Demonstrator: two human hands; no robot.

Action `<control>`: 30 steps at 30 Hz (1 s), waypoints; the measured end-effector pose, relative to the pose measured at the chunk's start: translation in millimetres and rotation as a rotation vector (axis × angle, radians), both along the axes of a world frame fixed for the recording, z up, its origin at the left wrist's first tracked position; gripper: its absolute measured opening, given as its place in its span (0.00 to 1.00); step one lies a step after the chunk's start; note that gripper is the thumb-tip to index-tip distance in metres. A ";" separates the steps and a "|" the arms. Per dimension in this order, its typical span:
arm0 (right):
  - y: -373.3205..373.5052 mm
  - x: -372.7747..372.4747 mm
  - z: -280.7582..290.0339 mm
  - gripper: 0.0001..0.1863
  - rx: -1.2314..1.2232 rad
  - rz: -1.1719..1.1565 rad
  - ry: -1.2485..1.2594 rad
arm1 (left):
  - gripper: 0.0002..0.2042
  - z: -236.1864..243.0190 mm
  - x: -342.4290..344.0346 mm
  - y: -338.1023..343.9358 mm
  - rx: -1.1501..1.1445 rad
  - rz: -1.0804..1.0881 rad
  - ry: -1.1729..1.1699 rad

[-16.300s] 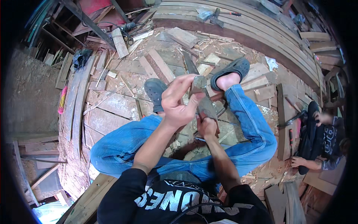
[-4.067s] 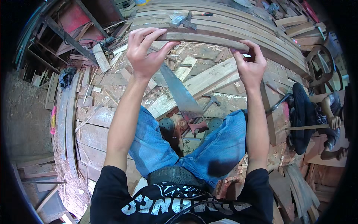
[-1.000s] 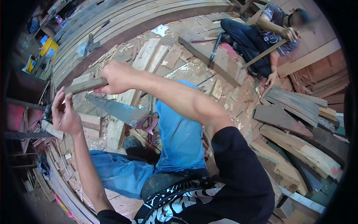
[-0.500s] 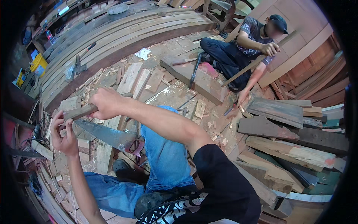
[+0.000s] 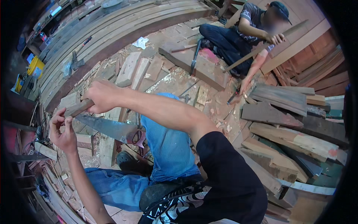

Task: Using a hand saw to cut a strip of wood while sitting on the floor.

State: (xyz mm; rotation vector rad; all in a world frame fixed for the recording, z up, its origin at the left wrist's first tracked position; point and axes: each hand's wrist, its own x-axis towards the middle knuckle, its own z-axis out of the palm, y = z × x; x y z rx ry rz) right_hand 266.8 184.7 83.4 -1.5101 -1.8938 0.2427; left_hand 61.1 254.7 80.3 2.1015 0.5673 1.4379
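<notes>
A short brown wood strip (image 5: 79, 107) spans my two hands in front of me on the left. My right hand (image 5: 102, 96) is closed over its far end, the arm reaching across above my knee. At the near end, the thumb and curled fingers of my left hand (image 5: 64, 131) pinch the strip's tip. Just beneath lies a handsaw (image 5: 108, 127) with a broad grey blade and a pinkish handle (image 5: 139, 139), touched by neither hand. A pale wood block (image 5: 70, 100) shows behind the strip.
Opposite sits another person (image 5: 257, 37), one hand on a long wood strip (image 5: 253, 55), the other low near the floor. A thick plank (image 5: 201, 71) lies before them. Stacked offcuts (image 5: 294, 138) fill the right. Long beams (image 5: 123, 33) and a yellow bucket (image 5: 36, 67) are far left.
The strip has tilted slightly and shifted a little in my hands, with my right hand slightly further left. My view has shifted a little. The other person's low hand has barely moved.
</notes>
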 end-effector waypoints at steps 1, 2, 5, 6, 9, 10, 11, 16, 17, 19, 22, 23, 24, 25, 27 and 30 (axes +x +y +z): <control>0.8 -0.9 1.2 0.12 0.002 -0.001 -0.008 | 0.10 -2.0 -3.9 2.0 -0.005 -0.008 0.015; 3.9 -2.7 -0.4 0.13 -0.005 -0.001 -0.017 | 0.09 -5.0 -10.2 7.0 0.053 0.033 0.061; 4.6 -4.1 0.7 0.13 0.058 0.021 0.015 | 0.08 -6.1 -11.1 4.6 0.121 0.107 0.147; 2.5 -2.7 1.0 0.14 0.077 0.022 0.026 | 0.08 -8.1 -10.7 5.9 0.100 0.092 0.125; 1.6 -1.4 1.6 0.14 0.059 0.008 0.019 | 0.08 -9.7 -8.5 4.8 0.075 0.102 0.079; 2.6 -0.3 1.3 0.15 0.031 0.018 0.017 | 0.08 -9.2 -6.0 4.0 0.074 0.126 0.048; 2.5 0.6 0.6 0.15 0.030 0.016 0.021 | 0.09 -9.0 -4.1 3.5 0.073 0.150 0.015; 1.5 -0.6 0.0 0.17 0.050 0.004 -0.001 | 0.10 -7.3 -2.7 0.2 0.126 0.118 0.003; 1.5 -1.2 0.8 0.17 0.049 0.007 0.003 | 0.10 -7.6 -3.6 0.1 0.118 0.126 0.002; 1.4 0.0 1.6 0.17 0.033 0.013 -0.004 | 0.10 -7.4 -3.6 -0.3 0.109 0.134 0.003; 0.6 1.6 1.3 0.18 0.042 0.011 -0.012 | 0.10 -7.4 -2.8 -0.6 0.131 0.174 0.055; 0.4 1.2 1.4 0.18 0.044 0.015 -0.007 | 0.10 -9.7 -4.0 0.4 0.137 0.158 0.052; -0.1 0.8 1.1 0.17 0.043 0.010 -0.007 | 0.11 -10.8 -5.2 1.3 0.143 0.142 0.050; -1.0 1.6 1.0 0.17 0.040 0.004 -0.009 | 0.11 -9.9 -3.5 0.2 0.142 0.144 0.053; -1.8 2.2 0.7 0.17 0.038 0.002 -0.014 | 0.11 -7.7 0.7 -4.1 0.116 0.153 0.014; -1.4 1.1 8.2 0.18 0.000 0.011 -0.044 | 0.11 -5.2 -2.9 -3.5 0.104 0.181 0.039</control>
